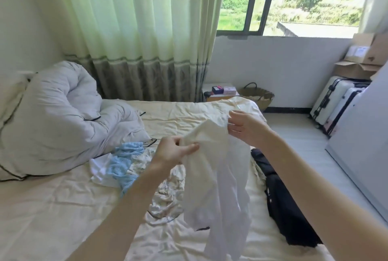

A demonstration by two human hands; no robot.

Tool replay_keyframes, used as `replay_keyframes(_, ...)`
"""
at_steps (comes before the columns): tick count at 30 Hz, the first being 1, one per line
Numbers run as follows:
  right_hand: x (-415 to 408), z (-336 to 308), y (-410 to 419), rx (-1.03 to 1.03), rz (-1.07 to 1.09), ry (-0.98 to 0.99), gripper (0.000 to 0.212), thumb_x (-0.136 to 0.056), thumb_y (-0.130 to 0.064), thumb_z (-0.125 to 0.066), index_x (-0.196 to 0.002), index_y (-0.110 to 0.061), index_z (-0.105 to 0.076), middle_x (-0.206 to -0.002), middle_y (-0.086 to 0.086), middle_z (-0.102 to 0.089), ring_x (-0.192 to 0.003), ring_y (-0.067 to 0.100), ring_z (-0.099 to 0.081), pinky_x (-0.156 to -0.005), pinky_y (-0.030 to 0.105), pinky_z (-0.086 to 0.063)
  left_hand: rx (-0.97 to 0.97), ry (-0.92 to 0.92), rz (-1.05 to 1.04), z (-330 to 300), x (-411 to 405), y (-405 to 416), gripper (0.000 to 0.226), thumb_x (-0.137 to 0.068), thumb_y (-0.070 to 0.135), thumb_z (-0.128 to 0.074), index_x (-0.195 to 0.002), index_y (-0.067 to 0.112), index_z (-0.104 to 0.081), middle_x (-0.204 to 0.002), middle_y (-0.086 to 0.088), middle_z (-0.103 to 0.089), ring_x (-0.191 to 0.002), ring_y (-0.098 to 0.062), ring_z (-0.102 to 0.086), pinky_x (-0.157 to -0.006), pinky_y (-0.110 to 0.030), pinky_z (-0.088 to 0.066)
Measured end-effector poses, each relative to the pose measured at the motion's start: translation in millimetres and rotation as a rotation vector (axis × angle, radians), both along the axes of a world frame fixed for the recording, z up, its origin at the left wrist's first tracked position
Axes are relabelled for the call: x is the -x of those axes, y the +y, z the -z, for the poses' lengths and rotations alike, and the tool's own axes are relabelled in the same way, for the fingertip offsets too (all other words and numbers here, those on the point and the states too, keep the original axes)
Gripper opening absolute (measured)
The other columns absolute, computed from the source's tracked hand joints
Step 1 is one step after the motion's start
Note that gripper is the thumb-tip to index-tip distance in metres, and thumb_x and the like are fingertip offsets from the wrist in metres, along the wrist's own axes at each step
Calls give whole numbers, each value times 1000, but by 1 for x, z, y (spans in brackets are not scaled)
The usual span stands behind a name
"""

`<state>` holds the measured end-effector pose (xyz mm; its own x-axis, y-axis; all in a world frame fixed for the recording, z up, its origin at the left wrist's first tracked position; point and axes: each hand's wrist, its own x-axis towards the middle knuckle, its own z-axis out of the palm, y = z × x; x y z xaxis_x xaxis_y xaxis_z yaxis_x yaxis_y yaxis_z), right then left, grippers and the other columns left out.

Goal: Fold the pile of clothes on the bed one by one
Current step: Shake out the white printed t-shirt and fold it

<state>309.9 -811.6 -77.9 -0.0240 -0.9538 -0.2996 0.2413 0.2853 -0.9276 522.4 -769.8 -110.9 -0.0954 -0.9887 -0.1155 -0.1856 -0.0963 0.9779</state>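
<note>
Two hands: both raised over the bed (63, 208), holding one white garment (216, 176) between them, arms bare and reaching forward.
Garment look: thin, pale white cloth, creamier near the top edge, crumpled and unfolded; it hangs in long loose folds from the hands, its lower end dropping out of view at the bottom of the picture.
Garment place: in the air above the middle of the cream sheet, in front of the pile.
Left hand (172, 151): fingers curled, thumb pressed against the forefinger, pinching the upper left edge of the garment; back of the hand faces the camera.
Right hand (244, 127): higher and farther off than the left, fingers bent inward, gripping the upper right edge of the cloth at the fingertips.
Pile (134, 164): a light blue knitted piece (123, 162) lies on top of a white piece (98, 168), with a pale patterned piece (165, 195) crumpled just beside them, all on the sheet behind and below the left hand.
Black garment (287, 204): spread along the right edge of the bed, under the right forearm.
Duvet (56, 118): bunched up at the left end of the bed.
Room: green curtain (136, 30), window (294, 0), suitcases (336, 105) and cardboard boxes (361, 59) by the far wall.
</note>
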Motion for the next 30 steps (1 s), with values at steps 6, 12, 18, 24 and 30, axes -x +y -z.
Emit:
replay_keyframes(6, -7, -11, 57, 337, -248, 594, 27, -80, -41, -70, -103, -31, -59, -107, -7, -63, -94, 7, -61, -74, 20, -51, 31, 21, -70, -62, 30, -20, 28, -80, 10, -73, -96, -10, -64, -91, -23, -67, -81, -32, -67, -72, -38, -57)
replay_keyframes(12, -23, -2, 66, 456, -47, 724, 31, -88, -12, -63, -59, -14, -52, -59, -3, -49, -58, 14, -42, -52, 22, -31, 178, -70, -8, -83, 59, -18, 20, -84, 16, -70, -71, 1, -64, -74, -17, -64, -68, -26, -62, -66, -34, -54)
replay_keyframes(18, -4, -35, 54, 334, -81, 425, 28, -96, -14, -51, -111, 8, -60, -94, 23, -57, -87, 25, -50, -78, 39, -43, 149, -193, 284, -86, 19, -13, 26, -83, 32, -69, -90, 8, -62, -73, 2, -61, -64, -10, -57, -53, -16, -42)
replay_keyframes(24, 0, -56, 24, 330, -97, 412, 19, -94, -11, -51, -90, -2, -67, -79, 8, -57, -73, 20, -52, -63, 23, -41, 247, -393, 240, -90, -23, -11, 10, -83, 7, -69, -85, 16, -66, -77, -1, -63, -69, -10, -55, -60, -13, -43)
replay_keyframes(30, 10, -71, 7, 445, -118, 638, 8, -91, -22, -60, -94, -15, -62, -94, 8, -61, -80, 19, -54, -70, 29, -44, 147, -200, 475, -145, -43, -16, 26, -84, -3, -62, -108, 5, -68, -90, -1, -72, -83, -10, -64, -75, -17, -51)
